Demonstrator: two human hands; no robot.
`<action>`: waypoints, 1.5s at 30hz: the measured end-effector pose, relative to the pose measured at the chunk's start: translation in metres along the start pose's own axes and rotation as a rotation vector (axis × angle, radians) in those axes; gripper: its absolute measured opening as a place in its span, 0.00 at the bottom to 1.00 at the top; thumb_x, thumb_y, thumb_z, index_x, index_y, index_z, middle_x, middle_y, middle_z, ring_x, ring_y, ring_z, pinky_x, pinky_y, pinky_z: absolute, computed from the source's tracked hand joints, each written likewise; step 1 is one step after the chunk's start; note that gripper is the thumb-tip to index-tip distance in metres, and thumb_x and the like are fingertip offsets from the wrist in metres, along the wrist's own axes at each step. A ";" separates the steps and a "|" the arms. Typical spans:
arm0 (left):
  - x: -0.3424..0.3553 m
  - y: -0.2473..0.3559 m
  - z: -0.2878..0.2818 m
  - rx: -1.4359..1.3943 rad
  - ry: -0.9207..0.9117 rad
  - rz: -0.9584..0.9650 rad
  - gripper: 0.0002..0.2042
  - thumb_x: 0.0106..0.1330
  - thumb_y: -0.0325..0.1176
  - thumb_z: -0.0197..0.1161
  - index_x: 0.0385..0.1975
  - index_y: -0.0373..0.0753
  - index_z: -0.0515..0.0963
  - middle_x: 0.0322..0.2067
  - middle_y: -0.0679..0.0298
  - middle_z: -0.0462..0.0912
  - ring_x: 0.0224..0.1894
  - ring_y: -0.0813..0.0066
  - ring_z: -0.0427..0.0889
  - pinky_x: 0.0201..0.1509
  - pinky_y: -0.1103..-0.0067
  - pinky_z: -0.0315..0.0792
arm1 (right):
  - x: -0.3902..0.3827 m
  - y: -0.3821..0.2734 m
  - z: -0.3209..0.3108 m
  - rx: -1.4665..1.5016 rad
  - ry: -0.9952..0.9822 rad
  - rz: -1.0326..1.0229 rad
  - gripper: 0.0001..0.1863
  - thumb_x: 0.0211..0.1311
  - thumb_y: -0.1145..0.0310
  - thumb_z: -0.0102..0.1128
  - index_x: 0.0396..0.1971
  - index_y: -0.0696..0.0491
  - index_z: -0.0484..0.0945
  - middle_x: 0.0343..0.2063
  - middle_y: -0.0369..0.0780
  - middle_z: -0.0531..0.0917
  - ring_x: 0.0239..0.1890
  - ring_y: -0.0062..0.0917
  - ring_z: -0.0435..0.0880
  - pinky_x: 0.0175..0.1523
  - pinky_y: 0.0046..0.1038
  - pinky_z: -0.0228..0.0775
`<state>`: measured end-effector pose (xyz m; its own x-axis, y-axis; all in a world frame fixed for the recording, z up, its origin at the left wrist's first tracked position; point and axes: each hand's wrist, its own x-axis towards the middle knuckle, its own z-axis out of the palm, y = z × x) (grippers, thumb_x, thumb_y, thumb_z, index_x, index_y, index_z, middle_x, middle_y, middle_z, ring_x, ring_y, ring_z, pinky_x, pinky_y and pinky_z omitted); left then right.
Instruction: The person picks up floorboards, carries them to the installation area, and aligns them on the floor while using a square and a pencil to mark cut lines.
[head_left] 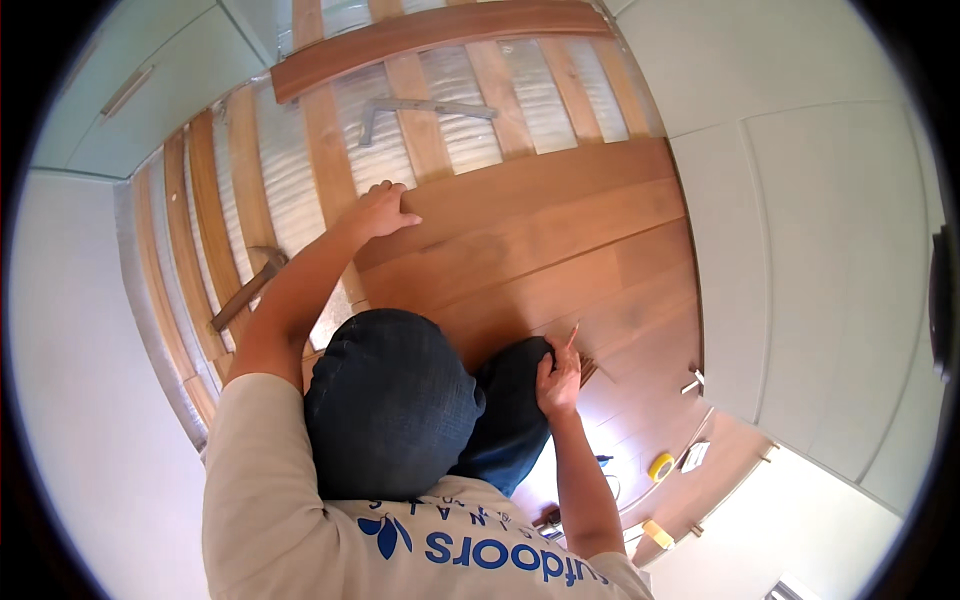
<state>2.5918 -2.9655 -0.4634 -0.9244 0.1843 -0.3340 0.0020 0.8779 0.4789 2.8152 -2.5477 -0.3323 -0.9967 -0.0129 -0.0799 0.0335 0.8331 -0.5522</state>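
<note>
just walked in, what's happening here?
A person's left hand rests at the edge of fitted floorboards; their right hand holds a pencil. Beyond, wooden battens are exposed, with a metal square and a loose plank lying across them. A hammer lies at left.

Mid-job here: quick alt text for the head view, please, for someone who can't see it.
A person's left hand rests at the left end of laid wooden floorboards, while the right hand holds a pencil. Beyond the boards, exposed wooden battens carry an L-shaped metal square and a separate plank; a hammer lies to the left.
</note>
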 end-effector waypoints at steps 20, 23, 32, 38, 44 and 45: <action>0.027 -0.008 -0.031 0.010 -0.134 -0.221 0.43 0.66 0.78 0.54 0.48 0.37 0.85 0.45 0.48 0.89 0.52 0.48 0.87 0.58 0.57 0.80 | 0.059 -0.037 0.037 -0.269 -0.432 -0.050 0.20 0.68 0.65 0.60 0.60 0.47 0.79 0.56 0.42 0.85 0.66 0.42 0.76 0.71 0.48 0.63; 0.023 -0.005 -0.038 0.093 -0.032 -0.199 0.44 0.65 0.80 0.52 0.47 0.37 0.85 0.42 0.49 0.89 0.49 0.50 0.89 0.56 0.57 0.81 | 0.048 -0.026 0.026 -0.170 -0.391 -0.028 0.20 0.68 0.67 0.60 0.60 0.47 0.79 0.56 0.43 0.85 0.66 0.43 0.76 0.69 0.48 0.65; -0.098 0.007 -0.095 -0.066 -0.053 -0.407 0.41 0.74 0.72 0.48 0.35 0.32 0.88 0.39 0.43 0.89 0.45 0.43 0.88 0.52 0.56 0.80 | 0.039 -0.033 0.029 -0.080 -0.357 -0.094 0.22 0.68 0.67 0.62 0.62 0.50 0.77 0.57 0.45 0.85 0.65 0.47 0.77 0.69 0.47 0.66; -0.325 -0.046 -0.089 -0.131 0.105 -0.782 0.32 0.75 0.65 0.54 0.41 0.38 0.90 0.35 0.47 0.90 0.41 0.45 0.88 0.48 0.58 0.79 | 0.058 -0.091 0.087 0.214 -0.254 -0.437 0.24 0.72 0.67 0.63 0.65 0.54 0.75 0.60 0.52 0.82 0.60 0.52 0.80 0.66 0.46 0.71; -0.504 -0.050 -0.163 -0.004 0.394 -1.145 0.28 0.75 0.62 0.57 0.38 0.40 0.89 0.28 0.48 0.87 0.36 0.51 0.88 0.44 0.61 0.78 | 0.126 -0.085 0.099 0.294 -0.237 -0.383 0.26 0.74 0.70 0.58 0.70 0.53 0.71 0.71 0.49 0.74 0.76 0.49 0.66 0.75 0.44 0.63; -0.520 -0.046 -0.188 0.044 0.405 -1.138 0.28 0.76 0.62 0.57 0.36 0.39 0.88 0.26 0.48 0.85 0.34 0.49 0.86 0.43 0.61 0.77 | 0.133 -0.094 0.092 0.292 -0.223 -0.401 0.27 0.74 0.71 0.57 0.71 0.53 0.71 0.72 0.48 0.73 0.78 0.48 0.64 0.75 0.42 0.62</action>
<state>3.0002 -3.1845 -0.1588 -0.4582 -0.8488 -0.2638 -0.8849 0.4636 0.0452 2.6859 -2.6790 -0.3672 -0.8968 -0.4416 0.0280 -0.2954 0.5505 -0.7808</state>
